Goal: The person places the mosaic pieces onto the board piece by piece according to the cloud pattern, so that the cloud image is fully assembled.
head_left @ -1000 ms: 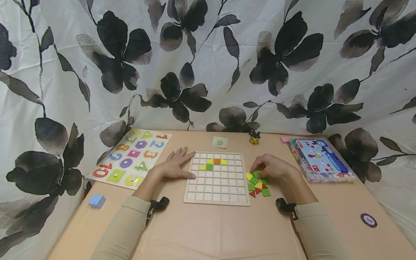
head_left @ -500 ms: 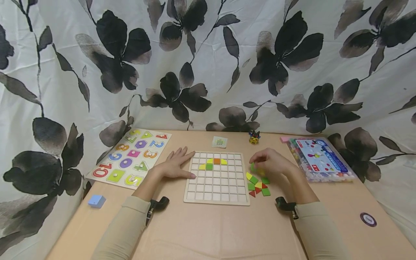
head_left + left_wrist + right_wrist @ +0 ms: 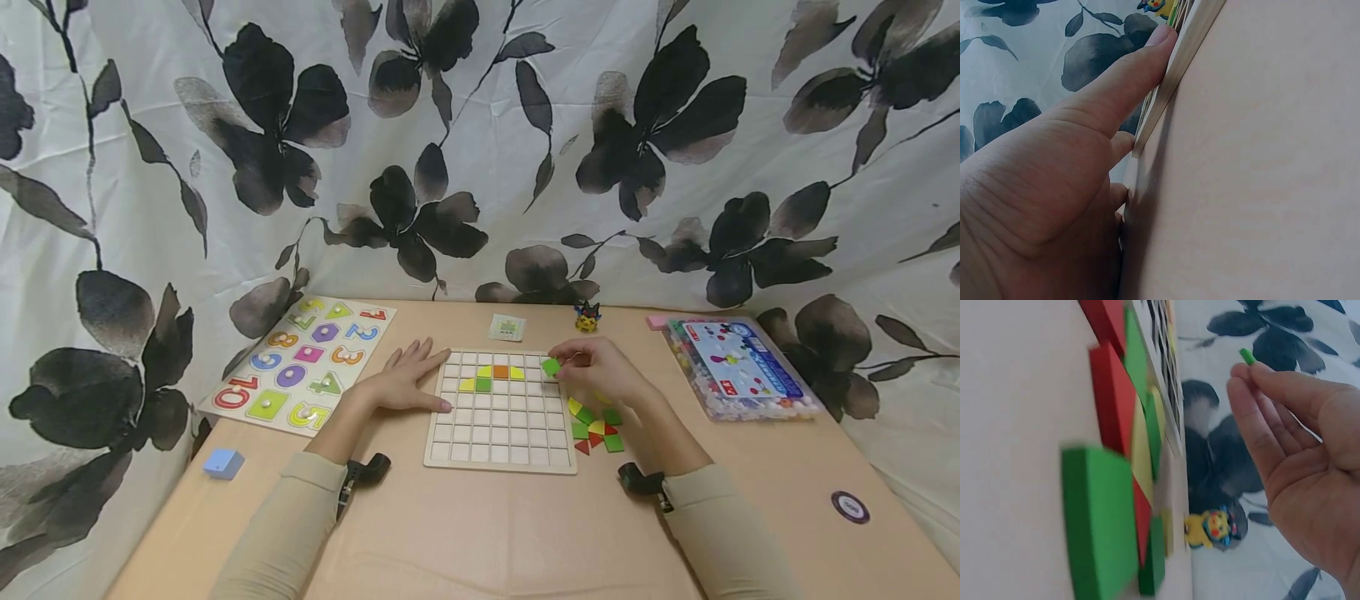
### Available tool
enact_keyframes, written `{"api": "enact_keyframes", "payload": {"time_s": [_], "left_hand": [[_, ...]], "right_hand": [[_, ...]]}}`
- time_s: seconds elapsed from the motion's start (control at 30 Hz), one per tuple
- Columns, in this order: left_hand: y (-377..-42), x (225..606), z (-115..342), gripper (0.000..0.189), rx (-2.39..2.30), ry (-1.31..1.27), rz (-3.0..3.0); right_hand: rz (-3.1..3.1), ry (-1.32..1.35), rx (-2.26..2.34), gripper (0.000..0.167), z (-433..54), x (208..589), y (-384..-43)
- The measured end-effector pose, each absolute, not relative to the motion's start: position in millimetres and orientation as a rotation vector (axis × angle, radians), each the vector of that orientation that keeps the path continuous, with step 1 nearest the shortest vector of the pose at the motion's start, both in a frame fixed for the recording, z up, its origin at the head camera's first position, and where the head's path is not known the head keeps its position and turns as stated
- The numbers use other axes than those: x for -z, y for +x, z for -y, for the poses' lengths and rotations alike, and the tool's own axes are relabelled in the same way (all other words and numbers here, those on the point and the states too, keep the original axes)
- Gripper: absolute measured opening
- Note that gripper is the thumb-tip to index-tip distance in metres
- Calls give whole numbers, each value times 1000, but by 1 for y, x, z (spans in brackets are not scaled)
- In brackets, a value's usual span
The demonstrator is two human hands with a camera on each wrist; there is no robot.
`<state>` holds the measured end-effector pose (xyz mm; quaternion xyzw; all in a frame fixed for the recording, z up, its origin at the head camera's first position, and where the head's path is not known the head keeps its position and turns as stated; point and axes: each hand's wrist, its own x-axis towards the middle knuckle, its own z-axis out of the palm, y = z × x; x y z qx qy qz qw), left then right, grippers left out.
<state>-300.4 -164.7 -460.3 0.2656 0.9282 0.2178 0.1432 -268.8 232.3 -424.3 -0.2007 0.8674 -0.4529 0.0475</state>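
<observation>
A pale wooden grid board lies in the middle of the table. In its upper rows sit several yellow pieces, an orange square and a green square. My left hand rests at the board's left side, fingers spread and straight, thumb on the edge. Between thumb and fingertips my right hand pinches a green square tile, held over the board's upper right corner. Beneath that hand, right of the board, lies a loose pile of green, yellow and red pieces.
A small patterned card and a yellow figurine stand behind the board. The number puzzle lies left, a clear box of beads right. A blue block and a round dark disc sit near the sides.
My right hand has picked the green square tile out of the pile and carried it up and left to the board's corner. The left hand stays in place.
</observation>
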Motion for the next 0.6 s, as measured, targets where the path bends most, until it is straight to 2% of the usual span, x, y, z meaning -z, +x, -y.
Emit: {"api": "enact_keyframes", "payload": {"time_s": [0.3, 0.6], "left_hand": [[-301, 462, 165, 111, -639, 772, -2674], [-301, 461, 166, 112, -634, 768, -2676]], "right_hand": [[-2646, -543, 1502, 22, -199, 431, -266], [-2704, -639, 1478, 24, -177, 438, -270]]}}
